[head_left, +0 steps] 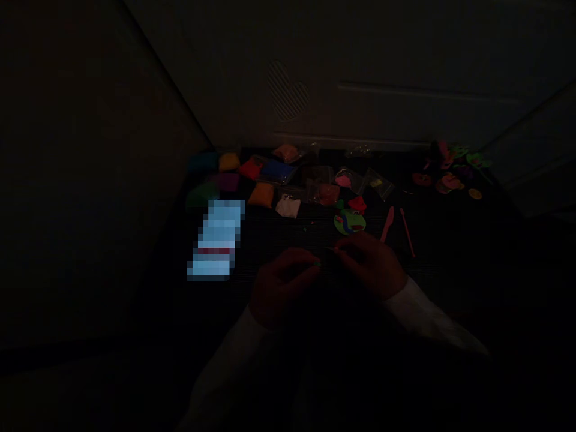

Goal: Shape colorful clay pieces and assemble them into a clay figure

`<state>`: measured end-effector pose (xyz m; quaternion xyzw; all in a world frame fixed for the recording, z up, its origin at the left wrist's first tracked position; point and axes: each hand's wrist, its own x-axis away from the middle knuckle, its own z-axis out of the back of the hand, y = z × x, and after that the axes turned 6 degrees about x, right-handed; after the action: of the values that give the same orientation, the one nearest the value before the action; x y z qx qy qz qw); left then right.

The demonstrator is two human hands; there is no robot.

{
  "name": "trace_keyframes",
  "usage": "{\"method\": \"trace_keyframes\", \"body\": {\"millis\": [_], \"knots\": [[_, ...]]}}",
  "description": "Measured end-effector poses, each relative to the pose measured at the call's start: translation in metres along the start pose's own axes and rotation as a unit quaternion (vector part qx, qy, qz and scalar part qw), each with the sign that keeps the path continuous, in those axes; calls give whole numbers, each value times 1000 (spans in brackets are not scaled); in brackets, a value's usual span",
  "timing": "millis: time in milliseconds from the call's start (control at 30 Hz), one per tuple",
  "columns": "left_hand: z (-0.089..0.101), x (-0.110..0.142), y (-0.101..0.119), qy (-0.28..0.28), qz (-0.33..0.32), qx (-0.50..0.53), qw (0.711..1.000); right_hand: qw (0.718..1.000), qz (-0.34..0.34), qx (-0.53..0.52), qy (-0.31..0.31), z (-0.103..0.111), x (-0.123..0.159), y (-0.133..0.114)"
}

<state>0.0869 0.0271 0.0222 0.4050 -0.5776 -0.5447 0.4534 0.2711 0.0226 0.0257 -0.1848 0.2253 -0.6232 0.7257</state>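
My left hand (283, 287) and my right hand (371, 265) meet low in the middle of the dim view. Their fingertips pinch a small green-tipped piece (318, 263), too dark to identify. Just beyond them lies a round green and blue clay figure (350, 221) with a red piece (357, 204) behind it. A pink plastic modelling knife (387, 224) and a thin pink tool (407, 231) lie nearest my right hand. White sleeves (420, 315) cover both forearms.
Several bagged packs of coloured clay (261, 194) lie across the dark mat (288, 231). A pixelated bright screen (216, 239) lies to the left. Colourful clay shapes (450, 177) are heaped at the far right, below a white door (360, 66).
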Motion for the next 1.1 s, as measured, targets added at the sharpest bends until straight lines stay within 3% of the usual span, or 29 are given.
{"method": "trace_keyframes", "body": {"millis": [367,833,1100], "knots": [[-18,2,20,-55,-10,9,998,994,68,-70,43,47,30,-33],[-25,3,26,-74,-10,10,997,994,91,-52,43,47,35,-29],[-24,1,20,-85,22,28,996,992,111,-27,48,43,35,-26]]}}
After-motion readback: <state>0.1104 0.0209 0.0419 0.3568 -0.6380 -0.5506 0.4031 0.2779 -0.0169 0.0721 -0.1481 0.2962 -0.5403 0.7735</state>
